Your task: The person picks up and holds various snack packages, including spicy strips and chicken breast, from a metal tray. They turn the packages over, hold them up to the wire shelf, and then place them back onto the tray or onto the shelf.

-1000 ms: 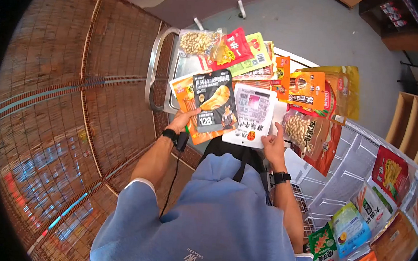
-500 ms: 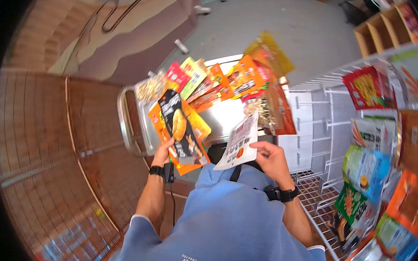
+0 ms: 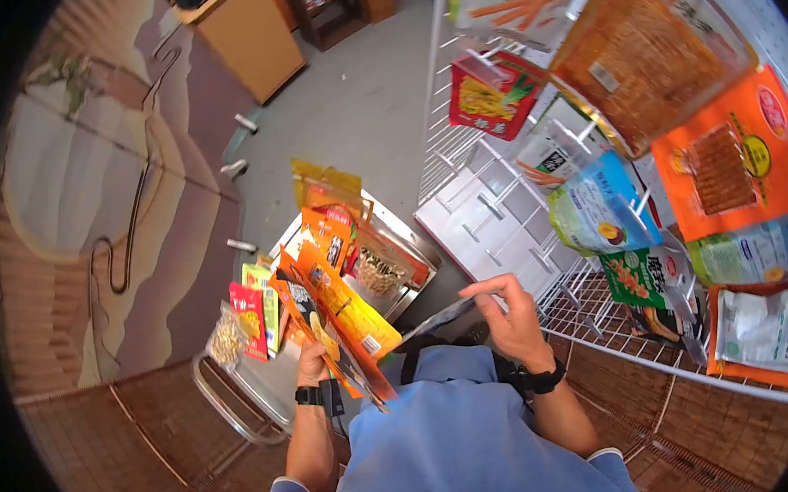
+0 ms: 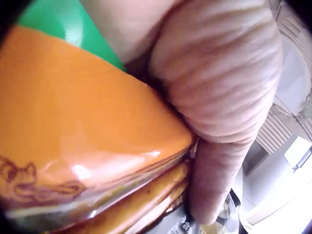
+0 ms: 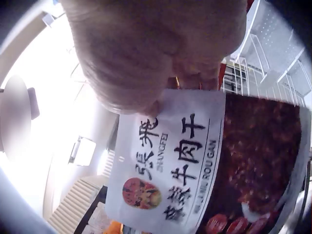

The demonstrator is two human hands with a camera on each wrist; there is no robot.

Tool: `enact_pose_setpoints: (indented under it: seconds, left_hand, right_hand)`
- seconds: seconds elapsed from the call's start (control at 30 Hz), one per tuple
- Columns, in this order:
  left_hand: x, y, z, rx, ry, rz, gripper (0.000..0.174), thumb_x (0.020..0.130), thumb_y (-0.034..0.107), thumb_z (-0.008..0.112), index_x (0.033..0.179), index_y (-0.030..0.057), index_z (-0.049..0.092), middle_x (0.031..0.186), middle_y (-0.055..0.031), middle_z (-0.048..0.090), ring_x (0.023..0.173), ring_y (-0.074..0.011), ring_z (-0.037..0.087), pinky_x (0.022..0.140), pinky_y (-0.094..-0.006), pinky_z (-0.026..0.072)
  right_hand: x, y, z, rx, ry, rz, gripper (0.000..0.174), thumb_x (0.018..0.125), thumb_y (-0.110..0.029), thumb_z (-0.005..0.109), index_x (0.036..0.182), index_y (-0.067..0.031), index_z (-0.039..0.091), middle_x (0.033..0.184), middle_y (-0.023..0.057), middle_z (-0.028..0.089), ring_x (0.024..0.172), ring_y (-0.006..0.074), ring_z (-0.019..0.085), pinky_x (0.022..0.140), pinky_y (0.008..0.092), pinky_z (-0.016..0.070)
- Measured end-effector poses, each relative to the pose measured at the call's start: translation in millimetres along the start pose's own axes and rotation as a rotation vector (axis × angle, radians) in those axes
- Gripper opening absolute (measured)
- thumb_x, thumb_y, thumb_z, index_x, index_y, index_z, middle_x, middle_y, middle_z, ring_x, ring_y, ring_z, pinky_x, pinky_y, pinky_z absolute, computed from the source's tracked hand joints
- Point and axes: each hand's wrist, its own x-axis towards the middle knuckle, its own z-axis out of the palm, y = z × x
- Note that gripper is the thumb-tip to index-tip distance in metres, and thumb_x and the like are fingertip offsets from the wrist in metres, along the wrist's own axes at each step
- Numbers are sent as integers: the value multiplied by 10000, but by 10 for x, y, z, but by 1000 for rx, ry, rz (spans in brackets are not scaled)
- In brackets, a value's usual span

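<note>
My left hand [image 3: 312, 364] grips several snack packets at their lower edge, an orange one [image 3: 352, 312] and a black one [image 3: 314, 318] among them. In the left wrist view the thumb or a finger of the left hand [image 4: 214, 83] lies over an orange packet [image 4: 92, 112] with a green corner. My right hand [image 3: 517, 325] pinches one packet [image 3: 444, 317], seen nearly edge-on, by its edge. The right wrist view shows this packet [image 5: 170, 161] as white with dark meat pictured, below the right hand [image 5: 156, 48].
A metal tray cart [image 3: 271, 394] with more packets, nuts [image 3: 378, 272] among them, stands at the left. White wire racks [image 3: 663, 355] at the right hold hanging packets, such as a red one [image 3: 494, 97] and a blue one [image 3: 601, 202]. Woven panels border the floor area.
The view has swung toward the racks, and the cart now lies further left. The white packet in my right hand has tilted to edge-on. The left hand's packets have fanned and turned.
</note>
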Motion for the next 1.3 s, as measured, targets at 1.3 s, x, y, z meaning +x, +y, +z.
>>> enact_pose_setpoints:
  seconds: [1.3]
  left_hand:
    - [55,52,848,156,-133,-284,719,720,100,823,1361,1,513,1192,-118,668,1048,-292,689,930,-428,576]
  right_hand:
    - [1029,147,-701,538,951,-95,266,1035,-124,577,1236,37,510,1025,101,683,880,100,626,770,254,502]
